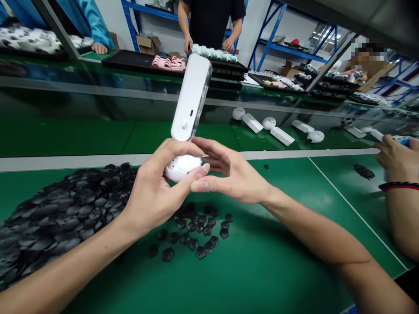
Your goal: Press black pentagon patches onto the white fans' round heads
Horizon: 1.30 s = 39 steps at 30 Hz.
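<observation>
Gripping a tilted white ball-and-bar device (187, 102) in left hand (153, 187); cupping right hand (237, 176) alongside, unclear whether gripping. Facing black pentagons (193, 244) below, black heap (75, 203) leftward.

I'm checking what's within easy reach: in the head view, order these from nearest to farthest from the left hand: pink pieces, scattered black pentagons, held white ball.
From the left hand:
1. Held white ball: in its grasp.
2. Scattered black pentagons: on the green table, nearer the wearer.
3. Pink pieces: on a black tray, across the bench.
</observation>
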Each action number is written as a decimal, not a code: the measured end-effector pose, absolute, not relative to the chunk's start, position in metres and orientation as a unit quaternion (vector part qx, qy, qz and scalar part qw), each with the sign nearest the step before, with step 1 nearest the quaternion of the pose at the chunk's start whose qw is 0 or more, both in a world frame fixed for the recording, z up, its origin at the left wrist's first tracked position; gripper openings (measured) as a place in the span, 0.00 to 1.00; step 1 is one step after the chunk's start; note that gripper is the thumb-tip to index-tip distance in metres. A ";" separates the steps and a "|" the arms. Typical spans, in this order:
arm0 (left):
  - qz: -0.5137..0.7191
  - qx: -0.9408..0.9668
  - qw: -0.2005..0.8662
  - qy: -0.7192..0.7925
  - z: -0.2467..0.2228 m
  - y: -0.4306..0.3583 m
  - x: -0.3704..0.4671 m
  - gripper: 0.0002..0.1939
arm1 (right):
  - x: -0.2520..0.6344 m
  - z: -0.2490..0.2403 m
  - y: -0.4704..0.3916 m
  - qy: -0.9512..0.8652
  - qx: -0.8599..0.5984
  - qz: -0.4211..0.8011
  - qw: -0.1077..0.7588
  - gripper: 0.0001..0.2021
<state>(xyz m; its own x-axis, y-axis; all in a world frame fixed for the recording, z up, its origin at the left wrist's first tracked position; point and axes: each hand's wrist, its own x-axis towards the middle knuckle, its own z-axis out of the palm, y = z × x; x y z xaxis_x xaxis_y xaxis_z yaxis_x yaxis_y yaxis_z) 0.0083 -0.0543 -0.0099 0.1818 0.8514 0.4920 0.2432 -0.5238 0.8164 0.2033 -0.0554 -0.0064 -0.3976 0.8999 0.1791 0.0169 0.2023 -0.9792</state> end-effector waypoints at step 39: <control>0.577 0.536 0.479 0.388 -0.012 -0.011 -0.017 0.13 | 0.220 -0.038 -0.067 -0.859 -0.434 0.271 0.023 0.05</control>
<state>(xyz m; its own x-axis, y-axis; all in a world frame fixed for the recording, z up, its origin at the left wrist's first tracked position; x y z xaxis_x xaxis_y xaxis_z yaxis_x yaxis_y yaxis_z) -0.0170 -0.0108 -0.0116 0.0330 0.9683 0.2475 -0.1370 -0.2409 0.9608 0.2198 -0.0667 -0.0384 -0.6223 0.7582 -0.1948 0.7329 0.4769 -0.4852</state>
